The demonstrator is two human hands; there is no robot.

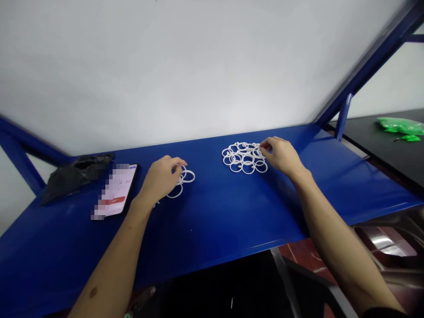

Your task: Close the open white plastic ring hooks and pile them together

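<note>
Several white plastic rings (248,172) lie linked or overlapping in a flat round cluster on the blue tabletop (212,229). At the cluster's right edge, my right hand (283,155) has its thumb and forefinger closed on one of the rings. My left hand (163,177) is over a smaller group of white rings (189,176) to the left. Its thumb and forefinger are curled around the edge of a ring there, and the hand hides part of that group.
Left of my left hand lies a phone (115,194) with its screen lit and partly blurred. A crumpled black plastic bag (71,179) is beside it. Blue frame bars (344,115) rise at both sides. A green plastic package (400,126) sits on a black table at right.
</note>
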